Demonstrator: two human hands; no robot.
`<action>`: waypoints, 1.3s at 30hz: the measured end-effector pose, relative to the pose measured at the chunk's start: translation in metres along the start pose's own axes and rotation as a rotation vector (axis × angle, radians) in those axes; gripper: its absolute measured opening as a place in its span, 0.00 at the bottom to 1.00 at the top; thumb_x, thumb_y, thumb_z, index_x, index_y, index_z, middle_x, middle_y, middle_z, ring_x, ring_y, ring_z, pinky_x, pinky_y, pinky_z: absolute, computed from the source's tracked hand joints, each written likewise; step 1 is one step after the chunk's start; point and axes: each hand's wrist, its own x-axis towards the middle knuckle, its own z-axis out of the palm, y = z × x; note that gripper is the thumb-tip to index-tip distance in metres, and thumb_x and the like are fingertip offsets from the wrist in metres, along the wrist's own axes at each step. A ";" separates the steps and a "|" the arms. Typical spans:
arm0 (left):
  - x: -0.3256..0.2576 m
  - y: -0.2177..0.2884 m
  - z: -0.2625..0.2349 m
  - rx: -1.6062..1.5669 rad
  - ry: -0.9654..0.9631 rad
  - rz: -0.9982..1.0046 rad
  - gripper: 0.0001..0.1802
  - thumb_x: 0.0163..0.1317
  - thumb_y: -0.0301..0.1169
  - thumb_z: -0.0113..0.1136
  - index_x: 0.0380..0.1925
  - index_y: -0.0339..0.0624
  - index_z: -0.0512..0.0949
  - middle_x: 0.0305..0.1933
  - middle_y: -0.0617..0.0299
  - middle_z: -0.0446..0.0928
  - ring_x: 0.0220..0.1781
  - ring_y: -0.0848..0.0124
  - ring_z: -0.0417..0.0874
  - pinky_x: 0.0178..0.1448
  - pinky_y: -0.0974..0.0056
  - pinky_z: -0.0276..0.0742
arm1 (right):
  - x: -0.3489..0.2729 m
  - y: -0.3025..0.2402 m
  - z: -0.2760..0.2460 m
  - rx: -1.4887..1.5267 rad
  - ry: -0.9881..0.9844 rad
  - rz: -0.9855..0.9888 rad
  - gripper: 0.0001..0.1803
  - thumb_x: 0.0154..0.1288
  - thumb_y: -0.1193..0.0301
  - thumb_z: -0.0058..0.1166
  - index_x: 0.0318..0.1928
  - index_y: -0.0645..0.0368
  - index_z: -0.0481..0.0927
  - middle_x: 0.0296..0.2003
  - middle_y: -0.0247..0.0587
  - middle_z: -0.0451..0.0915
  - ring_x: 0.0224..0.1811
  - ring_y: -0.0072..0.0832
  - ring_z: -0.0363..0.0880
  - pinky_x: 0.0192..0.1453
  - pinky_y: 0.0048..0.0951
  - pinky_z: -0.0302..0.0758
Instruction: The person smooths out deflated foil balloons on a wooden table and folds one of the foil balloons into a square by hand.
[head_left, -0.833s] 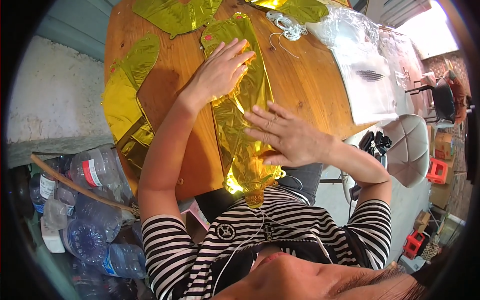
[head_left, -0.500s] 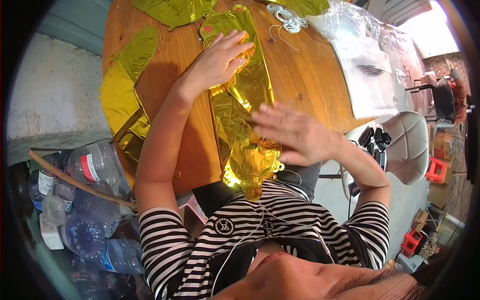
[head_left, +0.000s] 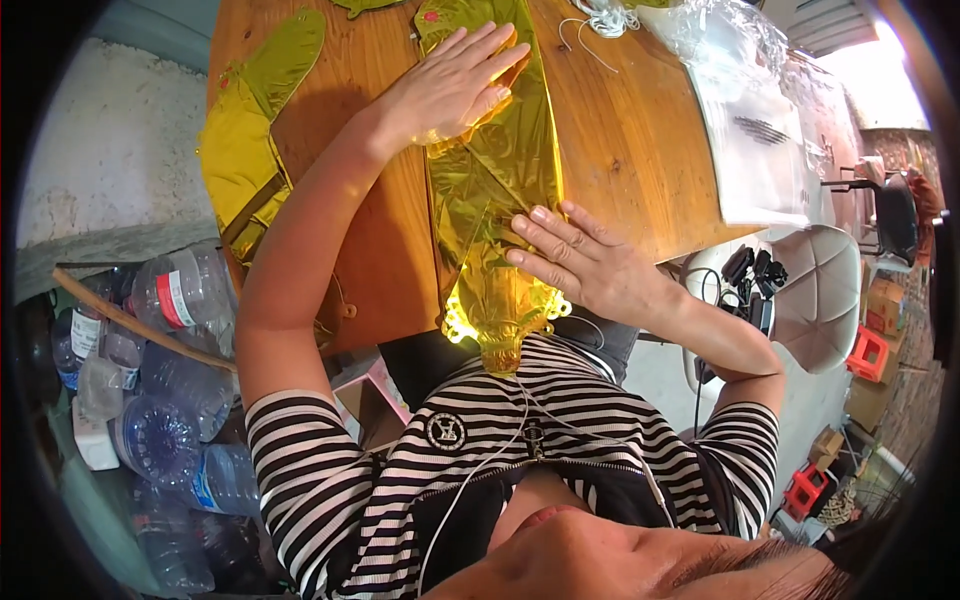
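Observation:
A long gold foil balloon (head_left: 500, 190) lies flat on the wooden table (head_left: 620, 150), its crinkled end hanging over the near edge. My left hand (head_left: 450, 85) presses flat on the far part of the foil, fingers spread. My right hand (head_left: 575, 262) lies flat with its fingertips on the foil's right edge near the table's front edge. Neither hand grips anything.
Another gold foil piece (head_left: 245, 150) lies at the table's left edge. Clear plastic bags (head_left: 760, 130) and white string (head_left: 600, 20) sit at the far right. Several plastic bottles (head_left: 160, 380) pile on the floor to the left. A beige chair (head_left: 825, 290) stands to the right.
My right hand has come down from above the foil to press on it near the table's front edge. The left hand stays flat on the far part.

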 end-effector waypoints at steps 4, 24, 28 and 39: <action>-0.002 0.000 -0.001 0.039 -0.013 0.017 0.29 0.82 0.43 0.38 0.80 0.52 0.57 0.86 0.54 0.49 0.86 0.55 0.48 0.88 0.49 0.41 | 0.015 -0.006 0.000 0.029 0.039 0.018 0.39 0.67 0.68 0.46 0.80 0.50 0.59 0.80 0.42 0.57 0.83 0.36 0.55 0.86 0.47 0.50; -0.009 0.013 -0.006 0.069 -0.017 -0.058 0.29 0.81 0.44 0.43 0.79 0.56 0.60 0.85 0.55 0.52 0.86 0.55 0.50 0.87 0.47 0.42 | -0.014 0.051 -0.033 0.585 0.064 -0.046 0.49 0.60 0.56 0.69 0.78 0.54 0.62 0.80 0.42 0.57 0.84 0.40 0.50 0.86 0.51 0.50; -0.016 0.022 -0.006 0.102 -0.055 -0.071 0.30 0.81 0.46 0.41 0.79 0.57 0.59 0.86 0.55 0.50 0.86 0.56 0.49 0.87 0.48 0.40 | -0.015 0.036 -0.027 0.404 0.036 -0.067 0.46 0.61 0.57 0.67 0.77 0.56 0.65 0.79 0.42 0.61 0.83 0.40 0.55 0.86 0.49 0.52; -0.039 0.070 -0.005 0.107 -0.037 -0.057 0.29 0.81 0.44 0.41 0.79 0.56 0.60 0.85 0.53 0.52 0.86 0.54 0.51 0.86 0.46 0.43 | -0.007 0.017 -0.004 0.362 0.058 -0.033 0.59 0.46 0.65 0.71 0.80 0.53 0.56 0.81 0.44 0.55 0.84 0.39 0.51 0.88 0.48 0.47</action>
